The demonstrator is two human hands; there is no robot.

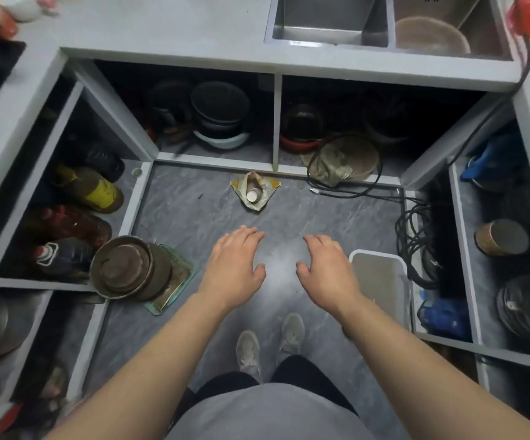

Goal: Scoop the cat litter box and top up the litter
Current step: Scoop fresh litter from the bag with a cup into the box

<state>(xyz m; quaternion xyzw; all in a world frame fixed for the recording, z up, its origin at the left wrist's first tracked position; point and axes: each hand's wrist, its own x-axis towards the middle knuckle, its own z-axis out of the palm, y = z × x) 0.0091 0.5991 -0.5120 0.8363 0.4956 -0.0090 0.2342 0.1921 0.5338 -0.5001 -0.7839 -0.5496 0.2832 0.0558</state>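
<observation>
I stand on a grey marbled floor in a small kitchen nook. My left hand (236, 260) and my right hand (325, 265) hover side by side above the floor, palms down, fingers relaxed, holding nothing. A white-rimmed rectangular bin (381, 281) with a greyish inside stands on the floor just right of my right hand. An opened bag (255, 190) with a small cup standing in it leans against the cabinet base ahead. I cannot tell what the bag holds. No scoop is in view.
Open shelves on three sides hold bottles (93, 188), stacked pans (220, 115) and jars (501, 238). A stack of metal bowls (130, 268) sits on a tray at left. Black cables (416, 230) trail at right. A double sink (330, 22) is set in the counter.
</observation>
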